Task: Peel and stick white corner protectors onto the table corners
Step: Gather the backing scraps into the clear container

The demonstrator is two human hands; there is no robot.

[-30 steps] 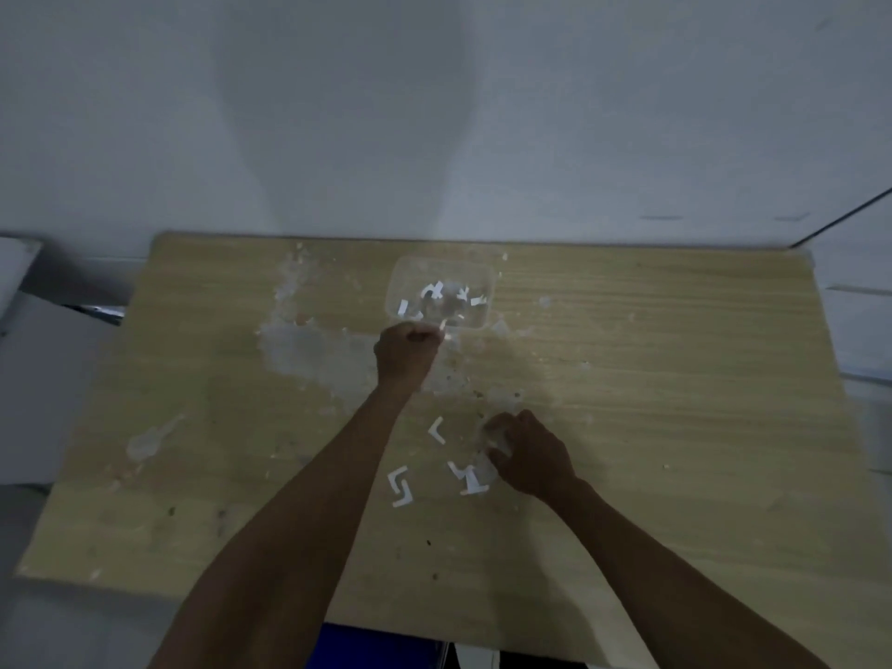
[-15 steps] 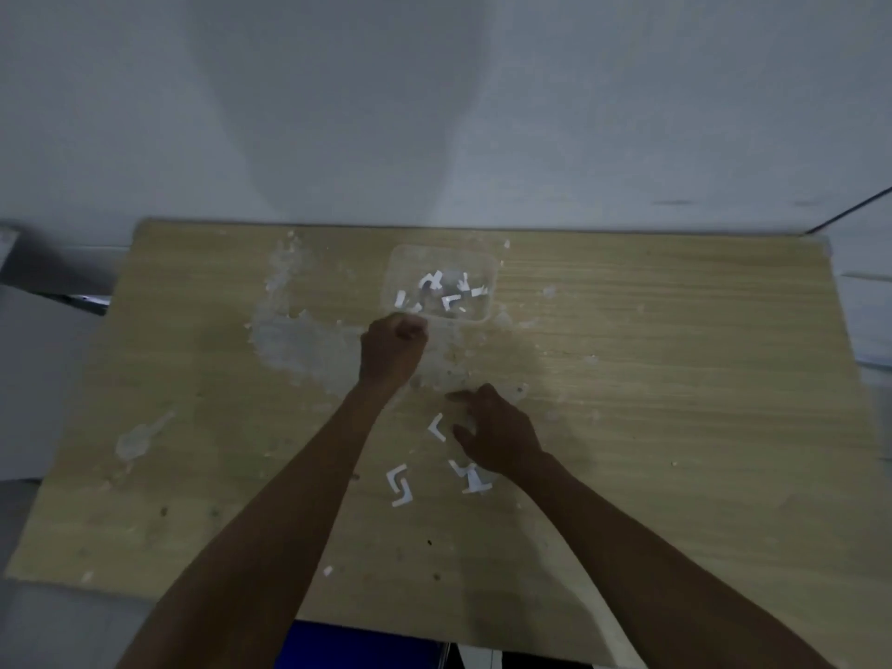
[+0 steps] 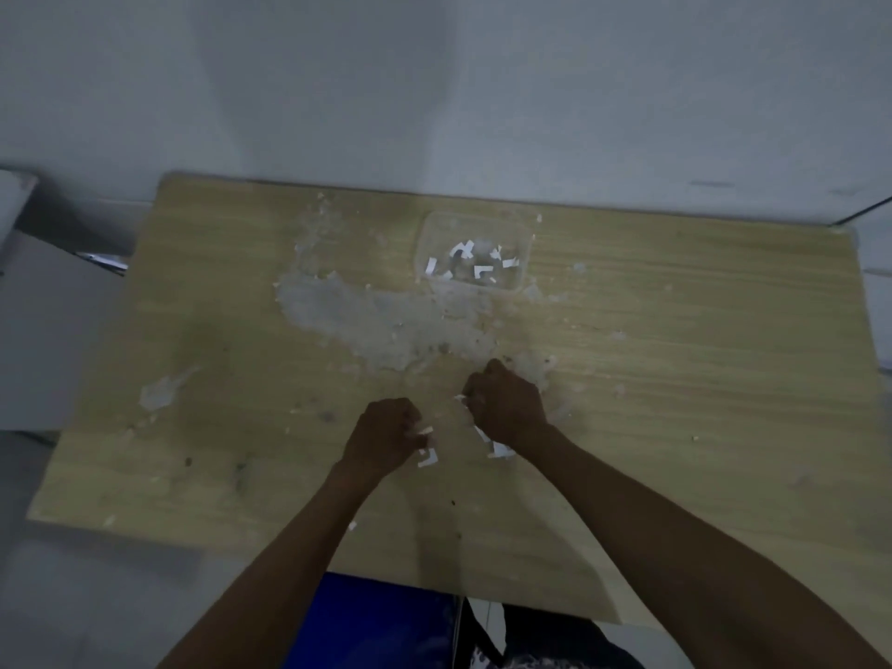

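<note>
Both hands, left (image 3: 386,434) and right (image 3: 507,403), grip small white corner protectors (image 3: 427,458) above the table (image 3: 675,379).

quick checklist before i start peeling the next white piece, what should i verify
1. Left hand has a white piece: ok, a small white piece shows at its fingertips.
2. Right hand ready to peel: cannot tell, its fingers are curled and a white sliver shows at their edge.
3. Spare pieces within reach: ok, loose white pieces lie on the table under the hands.
4. Container stocked: ok, several white pieces inside.
5. Table corners free to stick on: ok for the far left corner; others are cut off or dim.
6. Surface clean: not ok, a grey patch of residue mid-table.
</note>
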